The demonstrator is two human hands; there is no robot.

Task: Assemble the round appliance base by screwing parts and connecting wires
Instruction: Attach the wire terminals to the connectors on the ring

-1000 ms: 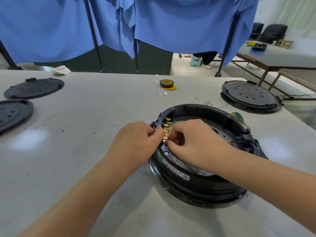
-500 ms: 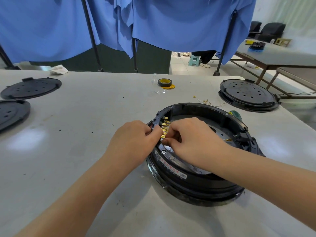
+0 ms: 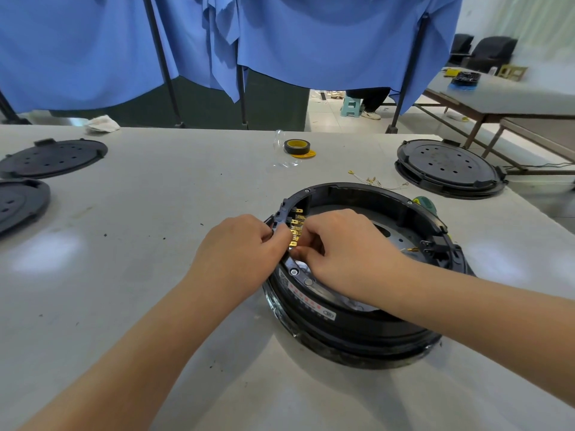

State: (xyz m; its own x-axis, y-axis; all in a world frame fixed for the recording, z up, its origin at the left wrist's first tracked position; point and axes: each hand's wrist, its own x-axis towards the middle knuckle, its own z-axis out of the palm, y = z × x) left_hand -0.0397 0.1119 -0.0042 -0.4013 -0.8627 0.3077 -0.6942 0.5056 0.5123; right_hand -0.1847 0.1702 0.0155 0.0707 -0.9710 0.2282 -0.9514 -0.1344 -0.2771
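The round black appliance base [image 3: 367, 325] lies open side up on the grey table. A row of brass spade terminals [image 3: 296, 227] stands on a black bracket at its left inner rim. My left hand [image 3: 239, 253] grips the rim and bracket from outside, thumb against the terminals. My right hand [image 3: 345, 253] reaches inside the base with fingertips pinched at the lowest terminal; what they pinch is hidden. Another small brass terminal [image 3: 412, 249] sticks out near a black socket [image 3: 431, 246] on the right inner wall.
A closed black base [image 3: 448, 168] sits at the back right, with loose wires with brass ends [image 3: 371, 181] in front of it. A green tool handle [image 3: 424, 203] peeks behind the rim. A tape roll [image 3: 297, 147] lies further back. Two black covers [image 3: 53, 157] rest at left.
Both hands stay at the terminal row with only slight finger shifts. The view has shifted a little.
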